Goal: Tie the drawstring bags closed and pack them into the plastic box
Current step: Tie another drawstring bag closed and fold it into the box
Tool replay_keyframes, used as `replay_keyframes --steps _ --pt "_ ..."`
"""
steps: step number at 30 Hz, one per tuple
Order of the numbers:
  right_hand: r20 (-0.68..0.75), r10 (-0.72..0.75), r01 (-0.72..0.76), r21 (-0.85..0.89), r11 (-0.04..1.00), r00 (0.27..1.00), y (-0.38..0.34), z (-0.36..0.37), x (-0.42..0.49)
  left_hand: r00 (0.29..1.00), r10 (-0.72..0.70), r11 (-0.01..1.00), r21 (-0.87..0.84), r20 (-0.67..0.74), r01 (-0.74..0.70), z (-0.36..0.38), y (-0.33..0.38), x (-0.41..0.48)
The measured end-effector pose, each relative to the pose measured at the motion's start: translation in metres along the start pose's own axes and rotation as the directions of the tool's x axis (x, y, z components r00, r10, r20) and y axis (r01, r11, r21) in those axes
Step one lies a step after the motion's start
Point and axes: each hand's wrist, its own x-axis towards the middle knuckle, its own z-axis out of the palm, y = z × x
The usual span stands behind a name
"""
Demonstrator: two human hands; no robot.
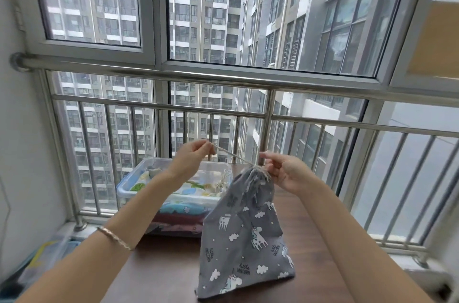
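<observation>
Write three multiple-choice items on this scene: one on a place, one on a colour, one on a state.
1. Where is the plastic box?
A. On the table, behind the bag
B. On the floor
C. On the railing

2. What colour is the unicorn bag?
A. Red
B. Grey
C. Yellow

3. How is the bag's mouth?
A. Wide open
B. Cut off
C. Cinched, with the drawstring taut between both hands

Answers: 1 A, it sits on the brown table beyond the bag. 2 B, grey cloth with white unicorns. 3 C, left hand and right hand pinch the cord.

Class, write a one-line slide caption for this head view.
Both hands, left and right, pull the drawstring of a grey unicorn bag.
</observation>
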Motion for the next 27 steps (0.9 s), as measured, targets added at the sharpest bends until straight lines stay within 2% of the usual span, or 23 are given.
replay_keyframes --steps 1,2,3,4,5,7,9,10,11,12,14,17,19,22,24,27 --pt "0.04 -0.014 0.022 -0.22 0.975 0.999 0.0 0.005 -0.002 0.999 0.029 0.985 0.172 0.025 -0.032 -0.002 -0.002 0.004" --pt "0.075 -0.03 0.06 -0.434 0.899 0.997 0.0 0.011 -0.004 0.998 0.06 0.94 0.335 0.031 -0.067 -0.003 -0.002 0.008" --pt "0.108 -0.045 0.101 -0.602 0.792 0.993 -0.001 0.017 -0.005 0.995 0.09 0.891 0.445 0.032 -0.095 -0.003 0.002 0.012" --pt "0.149 -0.042 0.136 -0.706 0.695 0.988 -0.001 0.022 -0.006 0.994 0.104 0.869 0.483 0.038 -0.109 -0.004 0.007 0.015" --pt "0.199 -0.01 0.158 -0.749 0.643 0.98 -0.002 0.027 -0.008 0.995 0.095 0.877 0.47 0.04 -0.102 -0.003 0.014 0.018" --pt "0.305 0.058 0.206 -0.76 0.617 0.951 -0.001 0.033 -0.011 0.996 0.084 0.891 0.447 -0.001 -0.075 0.001 0.024 0.025" --pt "0.352 0.021 0.297 -0.817 0.495 0.936 0.002 0.037 -0.015 0.998 0.041 0.922 0.387 -0.044 -0.021 0.007 0.03 0.031" --pt "0.359 -0.028 0.333 -0.83 0.447 0.933 0.003 0.037 -0.017 0.999 -0.017 0.958 0.285 -0.027 0.024 0.012 0.031 0.032" --pt "0.357 -0.067 0.348 -0.826 0.444 0.932 0.004 0.038 -0.018 0.998 -0.066 0.981 0.182 0.013 0.062 0.018 0.032 0.033" --pt "0.341 -0.09 0.34 -0.806 0.484 0.936 0.004 0.039 -0.018 0.994 -0.092 0.989 0.119 0.064 0.084 0.024 0.033 0.032" --pt "0.307 -0.091 0.296 -0.734 0.611 0.947 0.004 0.039 -0.018 0.97 -0.168 0.986 0.015 0.176 0.168 0.036 0.03 0.028" --pt "0.257 -0.127 0.271 -0.663 0.698 0.958 0.002 0.039 -0.019 0.937 -0.243 0.964 -0.043 0.252 0.262 0.047 0.023 0.016" --pt "0.231 -0.188 0.294 -0.633 0.716 0.955 0.003 0.038 -0.02 0.942 -0.214 0.976 0.014 0.258 0.218 0.052 0.017 0.009" --pt "0.193 -0.251 0.316 -0.551 0.772 0.949 0.004 0.036 -0.02 0.962 -0.102 0.994 -0.016 0.253 0.11 0.056 0.016 0.002" --pt "0.168 -0.272 0.32 -0.512 0.797 0.947 0.006 0.035 -0.02 0.96 -0.083 0.993 -0.06 0.268 0.103 0.058 0.016 -0.001" --pt "0.143 -0.317 0.345 -0.505 0.791 0.938 0.006 0.033 -0.021 0.967 -0.085 0.995 -0.028 0.242 0.095 0.059 0.014 -0.002"
